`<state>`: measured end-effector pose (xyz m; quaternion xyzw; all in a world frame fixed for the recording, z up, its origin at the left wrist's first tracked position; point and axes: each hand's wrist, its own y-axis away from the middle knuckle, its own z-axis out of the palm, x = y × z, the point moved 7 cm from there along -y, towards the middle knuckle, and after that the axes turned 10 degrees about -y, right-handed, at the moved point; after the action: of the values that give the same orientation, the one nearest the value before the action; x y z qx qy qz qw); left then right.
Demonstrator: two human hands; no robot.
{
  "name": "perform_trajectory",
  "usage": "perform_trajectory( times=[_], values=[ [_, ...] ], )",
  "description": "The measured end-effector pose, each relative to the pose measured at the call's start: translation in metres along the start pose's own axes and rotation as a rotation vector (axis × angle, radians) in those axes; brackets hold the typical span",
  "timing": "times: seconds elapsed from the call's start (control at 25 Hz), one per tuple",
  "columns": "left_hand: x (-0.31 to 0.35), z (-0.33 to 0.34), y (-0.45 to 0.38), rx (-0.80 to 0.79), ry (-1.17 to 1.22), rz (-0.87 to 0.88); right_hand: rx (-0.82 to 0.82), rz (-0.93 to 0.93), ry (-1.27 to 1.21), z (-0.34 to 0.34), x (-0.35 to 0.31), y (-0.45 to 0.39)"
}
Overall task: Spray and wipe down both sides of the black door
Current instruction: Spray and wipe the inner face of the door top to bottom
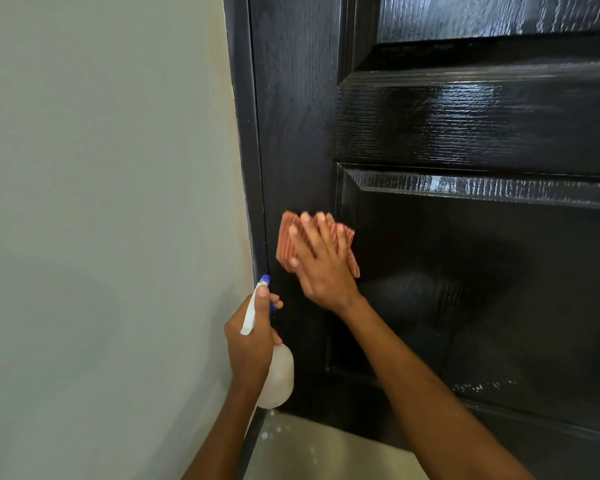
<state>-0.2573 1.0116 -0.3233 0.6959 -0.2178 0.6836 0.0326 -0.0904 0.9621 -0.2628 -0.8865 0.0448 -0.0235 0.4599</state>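
cloth [286, 237] mostly under right hand [321, 263]

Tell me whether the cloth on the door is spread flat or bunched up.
Mostly flat. The cloth lies against the black door under the right hand, whose straight fingers press it; its edges show all round them.

Light is even and moderately bright, soft rather than harsh. The glossy black door [465, 126] throws back white streaks of glare along its raised panel edges and across the upper rail, picking out the wood-grain texture. A dark shadow of the arm spreads over the lower panel. The pale wall [101, 202] is flatly lit, with a faint shadow low near the door frame. The right hand [321, 261] and cloth [286, 237] are slightly smeared by motion blur. Wide-angle distortion bows the door frame's straight lines.
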Motion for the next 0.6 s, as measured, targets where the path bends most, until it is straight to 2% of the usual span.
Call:
perform_trajectory(
  times=[0.08, 0.2, 0.28, 0.48, 0.6],
  values=[
    [-0.002, 0.003, 0.000, -0.008, -0.003, 0.015, 0.029, -0.012, 0.053, -0.018, 0.001, -0.032],
    [-0.012, 0.011, -0.004, -0.029, 0.026, -0.026, -0.099, -0.134, 0.261, -0.014, 0.001, -0.039],
    [-0.019, 0.017, -0.006, -0.061, 0.051, -0.041, -0.112, -0.164, 0.368, -0.016, 0.007, -0.027],
    [-0.029, 0.038, -0.005, -0.124, 0.059, -0.035, 0.158, 0.003, 0.478, -0.081, 0.050, 0.020],
    [-0.026, 0.056, -0.005, -0.207, 0.069, -0.075, 0.208, 0.107, 0.524, -0.112, 0.079, 0.051]
  ],
)
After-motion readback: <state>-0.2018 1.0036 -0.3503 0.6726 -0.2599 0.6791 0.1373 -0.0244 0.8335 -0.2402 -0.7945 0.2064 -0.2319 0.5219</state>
